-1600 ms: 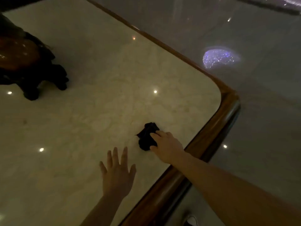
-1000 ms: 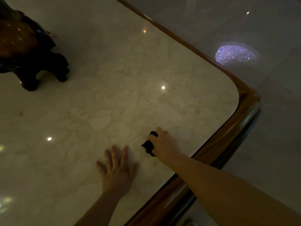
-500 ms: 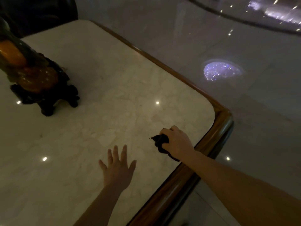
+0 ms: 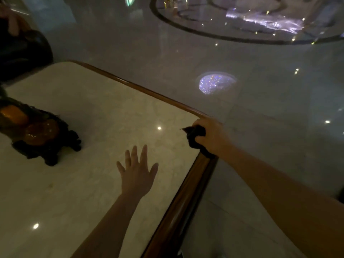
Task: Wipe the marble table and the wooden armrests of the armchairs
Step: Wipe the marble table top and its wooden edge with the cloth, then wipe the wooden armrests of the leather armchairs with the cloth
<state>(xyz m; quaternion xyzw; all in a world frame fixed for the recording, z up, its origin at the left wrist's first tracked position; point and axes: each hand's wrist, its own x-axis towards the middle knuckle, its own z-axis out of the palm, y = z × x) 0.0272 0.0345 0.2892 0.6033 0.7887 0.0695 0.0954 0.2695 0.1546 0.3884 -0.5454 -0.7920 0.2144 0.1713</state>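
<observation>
The cream marble table (image 4: 96,112) with a brown wooden rim (image 4: 188,187) fills the lower left. My right hand (image 4: 212,135) is at the table's rounded right corner, closed on a bunched dark cloth (image 4: 195,136) that presses against the rim there. My left hand (image 4: 138,174) lies flat on the marble, fingers spread, to the left of and nearer than the cloth. No armrest is clearly visible.
A dark carved ornament (image 4: 39,135) with orange stones stands on the table at the left. A dark armchair back (image 4: 24,51) is behind the table's far left end. Glossy stone floor (image 4: 260,146) with light reflections lies right of the rim.
My right hand has slid the cloth from the marble near the front edge out to the table's right corner rim. The left hand stays flat on the marble. My view has tilted up.
</observation>
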